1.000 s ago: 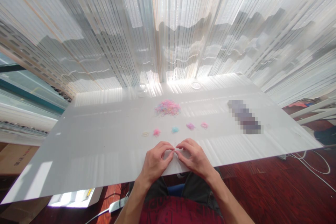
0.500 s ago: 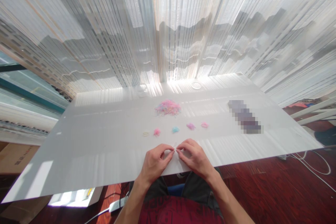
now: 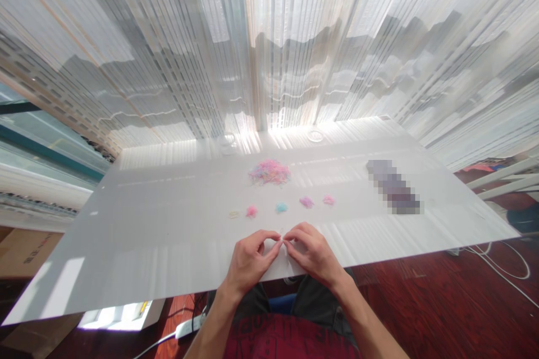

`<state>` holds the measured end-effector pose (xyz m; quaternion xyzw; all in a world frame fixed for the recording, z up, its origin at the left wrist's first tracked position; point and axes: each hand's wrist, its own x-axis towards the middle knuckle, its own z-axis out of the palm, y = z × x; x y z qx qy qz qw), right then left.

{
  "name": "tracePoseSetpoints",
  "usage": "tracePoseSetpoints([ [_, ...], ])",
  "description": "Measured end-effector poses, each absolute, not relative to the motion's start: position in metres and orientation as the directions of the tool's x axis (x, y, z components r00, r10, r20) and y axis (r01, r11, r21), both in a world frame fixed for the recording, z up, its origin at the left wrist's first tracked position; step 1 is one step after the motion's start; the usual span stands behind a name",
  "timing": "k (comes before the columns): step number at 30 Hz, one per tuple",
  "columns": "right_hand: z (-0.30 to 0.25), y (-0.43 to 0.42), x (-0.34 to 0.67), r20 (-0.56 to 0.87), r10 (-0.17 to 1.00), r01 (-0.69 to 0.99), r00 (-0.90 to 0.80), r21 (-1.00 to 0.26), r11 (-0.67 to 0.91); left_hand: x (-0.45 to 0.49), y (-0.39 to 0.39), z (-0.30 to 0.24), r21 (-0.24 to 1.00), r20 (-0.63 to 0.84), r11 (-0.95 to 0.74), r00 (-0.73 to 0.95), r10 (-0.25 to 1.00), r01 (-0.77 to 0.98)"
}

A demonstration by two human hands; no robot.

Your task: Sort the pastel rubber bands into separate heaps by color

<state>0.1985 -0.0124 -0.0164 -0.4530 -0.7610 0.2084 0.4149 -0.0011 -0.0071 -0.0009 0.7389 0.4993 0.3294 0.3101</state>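
Observation:
My left hand [image 3: 249,259] and my right hand [image 3: 310,252] meet fingertip to fingertip near the front edge of a white table [image 3: 147,235]. Both pinch something tiny and pale between them, too small to name. Just beyond the hands lie small sorted clumps: a pale one [image 3: 233,214], a pink one [image 3: 251,211], a blue one [image 3: 281,207], a purple-pink one [image 3: 306,202] and another pink one [image 3: 328,199]. Farther back sits a mixed pastel heap of tiny bands [image 3: 269,171].
A blurred dark object [image 3: 393,186] lies on the table's right side. Two clear round lids or dishes [image 3: 314,136] [image 3: 226,142] stand at the far edge by sheer curtains. Cables [image 3: 501,261] and a power strip [image 3: 189,327] lie on the red wood floor.
The hands stay together in the same spot; only the fingertips shift slightly.

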Motion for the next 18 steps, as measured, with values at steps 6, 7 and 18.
tracePoseSetpoints([
  [6, -0.0160, -0.0123, 0.1977, 0.456, 0.857, 0.504, -0.241, -0.695, 0.512, 0.0008, -0.0061, 0.0026, 0.819, 0.145, -0.262, 0.258, 0.955, 0.510],
  [7, -0.0156, -0.0123, 0.1974, 0.456, 0.857, 0.506, -0.240, -0.694, 0.511, 0.0008, -0.0060, 0.0031, 0.825, 0.140, -0.255, 0.255, 0.957, 0.504],
  [18, -0.0115, -0.0126, 0.1960, 0.481, 0.851, 0.497, -0.212, -0.697, 0.517, 0.0016, -0.0042, 0.0059, 0.865, 0.105, -0.220, 0.266, 0.958, 0.451],
])
